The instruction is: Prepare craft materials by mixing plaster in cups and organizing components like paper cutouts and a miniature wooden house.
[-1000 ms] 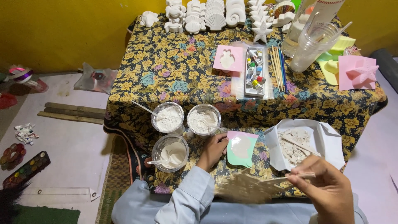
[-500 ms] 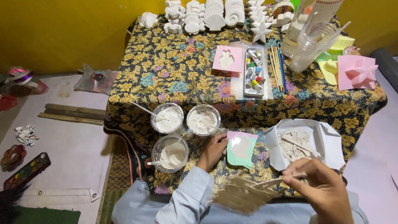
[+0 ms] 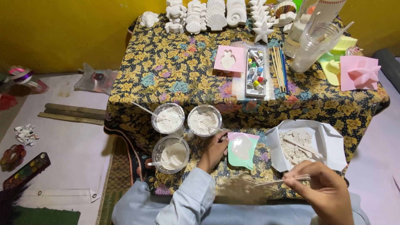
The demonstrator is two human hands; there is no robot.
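Here, left hand (image 3: 214,151): fingers rest open on the mould's (image 3: 242,148) edge, on the table (image 3: 175,75).
Right hand (image 3: 323,189): pinches a stick (image 3: 277,181), near the tray (image 3: 306,143).
Cups (image 3: 168,118): left of mould.

Looks like you're set up in a home craft corner, not a real workshop: a low table (image 3: 175,71) under a floral cloth against a yellow wall, rows of white plaster figures (image 3: 208,16), paint tubes (image 3: 255,73) and brushes (image 3: 278,68), cups of white powder (image 3: 168,118), a paint palette (image 3: 26,171) on the floor.
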